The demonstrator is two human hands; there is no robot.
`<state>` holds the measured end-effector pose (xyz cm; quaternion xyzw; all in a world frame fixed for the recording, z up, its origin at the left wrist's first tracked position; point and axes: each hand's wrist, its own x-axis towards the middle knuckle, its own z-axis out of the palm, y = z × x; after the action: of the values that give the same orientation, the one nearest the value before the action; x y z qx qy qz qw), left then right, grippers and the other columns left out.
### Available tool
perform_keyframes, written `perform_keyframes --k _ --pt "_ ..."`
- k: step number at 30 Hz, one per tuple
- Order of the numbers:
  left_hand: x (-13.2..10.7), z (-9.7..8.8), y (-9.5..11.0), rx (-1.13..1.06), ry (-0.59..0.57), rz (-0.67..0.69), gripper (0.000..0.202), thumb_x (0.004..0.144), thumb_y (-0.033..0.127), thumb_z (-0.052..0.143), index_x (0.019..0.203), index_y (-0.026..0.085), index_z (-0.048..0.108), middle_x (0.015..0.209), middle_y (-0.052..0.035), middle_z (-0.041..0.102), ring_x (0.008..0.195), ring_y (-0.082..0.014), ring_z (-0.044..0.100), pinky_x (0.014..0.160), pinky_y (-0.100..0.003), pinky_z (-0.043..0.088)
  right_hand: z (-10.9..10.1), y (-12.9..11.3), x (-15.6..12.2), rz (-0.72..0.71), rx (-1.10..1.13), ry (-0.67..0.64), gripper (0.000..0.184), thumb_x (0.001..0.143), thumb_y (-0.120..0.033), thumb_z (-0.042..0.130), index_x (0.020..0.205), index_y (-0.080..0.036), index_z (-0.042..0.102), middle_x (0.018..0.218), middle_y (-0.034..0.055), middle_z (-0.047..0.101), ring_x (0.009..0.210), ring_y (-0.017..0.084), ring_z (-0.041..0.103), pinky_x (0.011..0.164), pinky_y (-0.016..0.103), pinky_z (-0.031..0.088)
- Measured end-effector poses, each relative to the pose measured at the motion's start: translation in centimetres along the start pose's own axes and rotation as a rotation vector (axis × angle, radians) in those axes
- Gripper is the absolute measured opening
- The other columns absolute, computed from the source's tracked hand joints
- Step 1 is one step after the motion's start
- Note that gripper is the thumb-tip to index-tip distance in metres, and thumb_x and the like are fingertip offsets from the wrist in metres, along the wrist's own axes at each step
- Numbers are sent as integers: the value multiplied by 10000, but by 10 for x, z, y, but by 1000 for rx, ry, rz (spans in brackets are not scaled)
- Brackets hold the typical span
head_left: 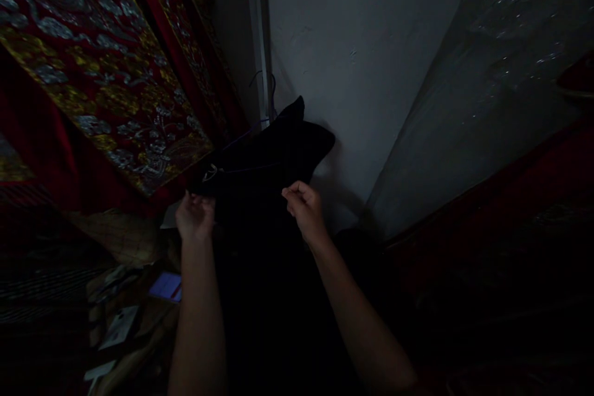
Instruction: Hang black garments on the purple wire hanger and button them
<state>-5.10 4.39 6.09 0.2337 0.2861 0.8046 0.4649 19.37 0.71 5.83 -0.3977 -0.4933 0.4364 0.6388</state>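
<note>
A black cloth (260, 223), probably a garment, hangs in front of me; most of its folds are lost in the dark. My left hand (195, 216) is closed in a pinch at the cloth's left edge. Across from it, my right hand (304, 210) pinches with thumb and forefinger against the cloth's right side; what lies between those fingertips is hard to see. A small pale loop (211, 172), like a tag or string, shows on the cloth above my left hand. Pointed black cloth ends rise beyond my right hand.
A thin metal pole (264, 43) with a dark cord stands against the grey wall (362, 55). At left hangs red cloth (106, 74) with gold and silver embroidery. A lit phone (166, 286) lies lower left, near pale flat items (119, 326). Clear plastic sheeting (501, 68) covers the right.
</note>
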Motion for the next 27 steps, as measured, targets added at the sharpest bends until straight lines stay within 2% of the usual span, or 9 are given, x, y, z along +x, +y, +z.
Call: perform_keyframes --k 3,5,8,10,13,17,20,23,27 --pt "-27 -17 -38 33 49 -57 308 827 374 687 674 189 494 584 61 501 562 -98 524 746 -279 479 -6 7 -14 30 143 122 300 769 -451 675 698 -219 498 499 -93 330 443 70 300 446 228 234" --pt "-42 -20 -51 188 49 95 297 791 432 718 723 192 558 719 26 598 735 -132 605 810 -286 479 -18 14 -21 48 203 195 310 764 -449 688 706 -219 489 502 -102 307 440 66 280 438 225 222" --pt "-53 -17 -46 538 -38 445 275 829 444 701 756 191 624 1056 -40 670 1098 -191 594 1003 -305 419 -37 20 -28 56 209 248 304 764 -434 701 719 -217 494 512 -100 321 448 67 293 435 219 210" --pt "-54 -14 -33 678 -169 511 262 870 439 670 795 189 667 1243 -62 642 1245 -215 533 1095 -315 356 -45 20 -30 45 205 252 291 769 -426 704 729 -215 507 522 -94 344 458 68 314 442 218 219" --pt "-48 -5 -17 559 -253 359 313 846 481 691 948 186 719 1154 -68 691 1120 -204 617 1016 -303 440 -47 18 -31 27 199 241 290 781 -428 701 727 -214 512 524 -88 358 465 73 325 454 225 233" --pt "-41 6 -20 157 15 242 317 762 487 747 873 191 710 858 -17 726 877 -168 681 873 -277 527 -39 16 -37 34 144 146 285 801 -453 681 731 -209 551 520 -77 382 471 82 339 468 235 249" --pt "-50 10 -33 87 34 -64 285 816 477 668 818 194 706 757 -32 723 855 -213 707 850 -325 561 -30 15 -43 36 58 35 293 822 -464 650 717 -202 569 522 -66 407 483 88 358 489 242 274" --pt "-68 13 -45 73 68 -311 236 850 400 623 814 186 717 732 -42 729 801 -220 719 831 -349 579 -24 19 -45 62 -5 -35 296 834 -463 625 703 -209 550 518 -66 415 485 95 365 504 248 293" --pt "-88 20 -48 36 67 -372 232 864 388 639 840 172 722 839 -48 758 782 -190 714 832 -332 573 -25 28 -42 106 -114 -69 307 784 -473 673 683 -209 553 573 -42 482 550 117 450 568 259 366"
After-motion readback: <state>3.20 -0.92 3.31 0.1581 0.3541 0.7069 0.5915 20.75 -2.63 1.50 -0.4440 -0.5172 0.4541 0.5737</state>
